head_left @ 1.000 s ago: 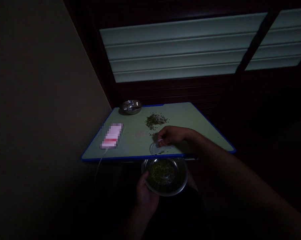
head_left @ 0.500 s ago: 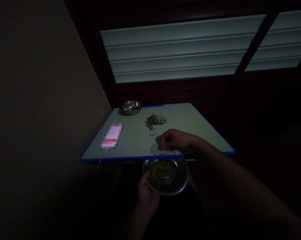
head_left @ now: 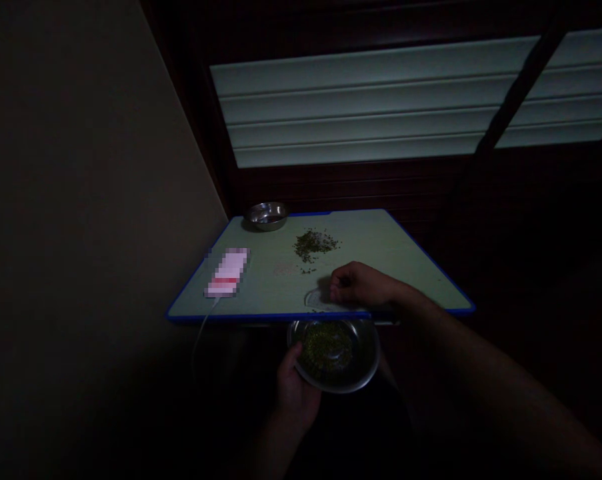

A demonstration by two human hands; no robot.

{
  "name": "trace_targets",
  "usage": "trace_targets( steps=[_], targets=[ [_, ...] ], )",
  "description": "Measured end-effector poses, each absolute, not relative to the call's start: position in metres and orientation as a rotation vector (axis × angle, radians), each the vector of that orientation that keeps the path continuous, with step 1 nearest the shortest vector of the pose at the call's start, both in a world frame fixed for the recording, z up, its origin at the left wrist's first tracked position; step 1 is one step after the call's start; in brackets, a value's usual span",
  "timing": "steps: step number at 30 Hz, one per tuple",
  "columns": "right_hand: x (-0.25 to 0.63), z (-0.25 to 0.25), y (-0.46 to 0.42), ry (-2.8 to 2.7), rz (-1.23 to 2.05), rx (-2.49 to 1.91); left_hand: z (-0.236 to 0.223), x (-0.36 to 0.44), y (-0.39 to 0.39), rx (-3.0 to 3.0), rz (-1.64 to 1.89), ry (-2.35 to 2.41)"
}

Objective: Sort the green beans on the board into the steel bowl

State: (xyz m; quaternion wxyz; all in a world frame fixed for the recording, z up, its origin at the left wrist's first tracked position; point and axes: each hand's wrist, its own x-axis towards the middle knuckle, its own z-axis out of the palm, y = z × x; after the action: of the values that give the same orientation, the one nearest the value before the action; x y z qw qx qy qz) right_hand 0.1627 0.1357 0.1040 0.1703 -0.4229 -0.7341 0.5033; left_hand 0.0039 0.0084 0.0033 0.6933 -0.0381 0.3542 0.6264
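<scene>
My left hand (head_left: pixel 297 390) grips the left rim of a metal bowl (head_left: pixel 363 377), its thumb over the edge. Small green grains, which look like beans or seeds, cover the bowl's bottom. The bowl sits just below the front edge of the table (head_left: pixel 411 260). Above it, my right hand (head_left: pixel 358 283) is curled at the tabletop, fingers bent inward; whatever they hold is hidden. Under and beside that hand lies a pale round printed patch (head_left: pixel 315 298), with a few dark grains at the table edge. Farther back a loose pile of grains (head_left: pixel 311 244) is spread on the tabletop.
A second metal bowl (head_left: pixel 267 217) stands at the back left corner. A phone (head_left: pixel 228 272) with a lit, blurred screen lies at the left, its white cable (head_left: pixel 199 337) hanging over the front edge. Behind the table are dark wooden panels with pale slats (head_left: pixel 371 107).
My right hand has shifted slightly right, uncovering a bit more of the round patch. Fewer grains lie at the table edge. My left hand still holds the bowl; the whole view has shifted a little.
</scene>
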Motion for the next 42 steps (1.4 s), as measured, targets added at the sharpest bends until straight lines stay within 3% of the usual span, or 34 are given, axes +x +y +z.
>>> trace_targets(
  steps=[28,42],
  targets=[
    [0.17,0.099,0.133,-2.077,1.546,-1.161,0.0,0.003,0.009,-0.089,1.397,0.785],
    [0.203,0.085,0.174,-1.684,0.96,-1.591,-0.001,0.002,0.009,-0.113,1.409,0.794]
  ],
)
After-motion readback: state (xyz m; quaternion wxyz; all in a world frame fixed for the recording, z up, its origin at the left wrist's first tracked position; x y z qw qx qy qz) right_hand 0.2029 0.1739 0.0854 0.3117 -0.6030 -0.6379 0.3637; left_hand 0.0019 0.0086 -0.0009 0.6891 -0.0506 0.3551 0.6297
